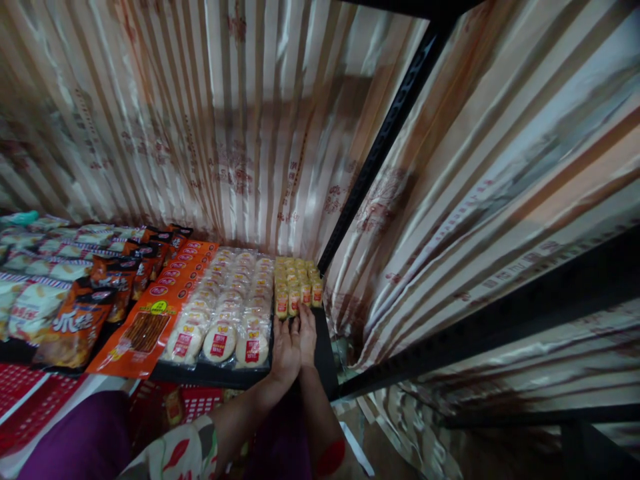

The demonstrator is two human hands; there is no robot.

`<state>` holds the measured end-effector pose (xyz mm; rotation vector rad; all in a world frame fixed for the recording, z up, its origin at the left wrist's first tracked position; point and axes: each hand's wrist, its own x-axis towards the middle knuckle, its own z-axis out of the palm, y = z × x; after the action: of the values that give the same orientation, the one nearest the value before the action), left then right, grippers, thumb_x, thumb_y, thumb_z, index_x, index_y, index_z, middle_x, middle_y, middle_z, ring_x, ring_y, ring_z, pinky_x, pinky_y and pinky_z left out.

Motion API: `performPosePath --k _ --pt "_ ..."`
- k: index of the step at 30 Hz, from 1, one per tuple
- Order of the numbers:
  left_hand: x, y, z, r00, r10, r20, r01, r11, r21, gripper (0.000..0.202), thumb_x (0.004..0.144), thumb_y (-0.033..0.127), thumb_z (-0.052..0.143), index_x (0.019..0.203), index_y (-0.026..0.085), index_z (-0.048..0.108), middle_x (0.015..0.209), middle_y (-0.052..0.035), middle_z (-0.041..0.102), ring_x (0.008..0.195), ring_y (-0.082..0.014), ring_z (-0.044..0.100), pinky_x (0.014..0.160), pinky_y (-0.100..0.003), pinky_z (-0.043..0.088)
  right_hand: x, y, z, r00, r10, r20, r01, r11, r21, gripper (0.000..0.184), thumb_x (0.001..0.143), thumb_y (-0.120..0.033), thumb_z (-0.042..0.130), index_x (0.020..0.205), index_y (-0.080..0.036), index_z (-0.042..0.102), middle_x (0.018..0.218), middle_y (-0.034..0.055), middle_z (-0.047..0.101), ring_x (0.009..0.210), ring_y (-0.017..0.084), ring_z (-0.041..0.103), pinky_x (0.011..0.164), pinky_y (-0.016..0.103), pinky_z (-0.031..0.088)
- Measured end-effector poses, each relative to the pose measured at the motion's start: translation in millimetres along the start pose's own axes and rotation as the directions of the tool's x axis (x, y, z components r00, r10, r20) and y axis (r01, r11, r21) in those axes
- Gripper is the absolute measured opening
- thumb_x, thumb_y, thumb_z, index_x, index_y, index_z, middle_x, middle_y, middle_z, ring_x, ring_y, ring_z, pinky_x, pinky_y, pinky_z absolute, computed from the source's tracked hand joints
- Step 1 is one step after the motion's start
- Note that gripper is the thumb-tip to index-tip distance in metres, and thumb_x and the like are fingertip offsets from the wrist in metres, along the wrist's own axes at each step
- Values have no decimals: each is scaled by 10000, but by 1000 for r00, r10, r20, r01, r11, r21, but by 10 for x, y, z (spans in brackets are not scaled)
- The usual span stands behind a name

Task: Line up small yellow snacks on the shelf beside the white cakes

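My left hand [285,352] and my right hand [307,337] lie side by side at the right end of a black shelf [325,337]. Their fingers stretch forward against the front of a block of small yellow snack packs [293,299] with red labels, which stand upright in close rows. Neither hand is wrapped round a pack; the fingertips touch or nearly touch the front row. Just left of the hands are three rows of round white rice crackers [220,341] in clear wrappers. The undersides of both hands are hidden.
Further left lie a long orange snack packet [145,327], orange-and-black snack bags [75,327] and white snack bags [35,307]. Red plastic baskets [200,403] sit below the shelf. Black metal posts [385,143] and striped curtains [270,133] enclose the back and right.
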<state>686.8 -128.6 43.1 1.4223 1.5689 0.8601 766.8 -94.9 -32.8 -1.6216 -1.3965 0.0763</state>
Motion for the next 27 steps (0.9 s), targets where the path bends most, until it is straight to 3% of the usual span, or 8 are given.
performPosePath --k 4,10,14,17,20,27 --pt "20 -55 47 999 36 -20 -35 999 30 430 864 281 358 1231 137 527 1405 -117 425 1350 -220 309 1127 -333 246 -10 76 51 1000 8 15 -7 1000 -15 477 789 -177 370 1223 -257 550 1195 98 548 1154 237 491 917 401 456" --pt "-1 -56 67 1000 9 5 -9 996 86 458 879 246 329 1265 61 491 1457 -168 326 1357 -214 294 1116 -298 235 21 57 42 1000 5 -10 -5 1000 -11 476 812 -213 325 1239 -143 524 1235 154 509 1149 230 485 952 416 438" --pt "-25 -39 27 1000 31 0 -31 998 63 466 872 239 342 1264 30 483 1451 -197 322 1367 -236 267 1111 -320 252 25 46 35 1000 7 -22 -7 1000 -6 472 799 -189 351 1235 -173 531 1215 131 529 1145 222 493 953 404 441" --pt "-37 -39 -9 996 87 -4 -87 996 24 436 857 252 379 1243 109 523 1411 -135 411 1374 -222 252 1113 -314 258 16 30 21 999 10 -32 -10 1000 -6 479 791 -165 362 1237 -202 535 1203 114 538 1151 223 493 947 407 445" --pt "-27 -43 -28 994 111 -19 -111 994 -14 420 845 255 392 1226 167 546 1385 -98 456 1369 -221 268 1113 -316 272 9 -6 -8 999 4 -42 -4 1000 -12 470 813 -179 333 1237 -161 534 1226 142 517 1153 225 490 957 411 437" --pt "15 -27 -16 997 83 10 -83 996 41 464 857 213 326 1269 64 480 1447 -155 354 1360 -211 288 1132 -344 239 7 12 -2 1000 1 -18 -2 1000 -13 455 831 -201 329 1235 -156 535 1226 140 515 1133 200 507 954 368 444"
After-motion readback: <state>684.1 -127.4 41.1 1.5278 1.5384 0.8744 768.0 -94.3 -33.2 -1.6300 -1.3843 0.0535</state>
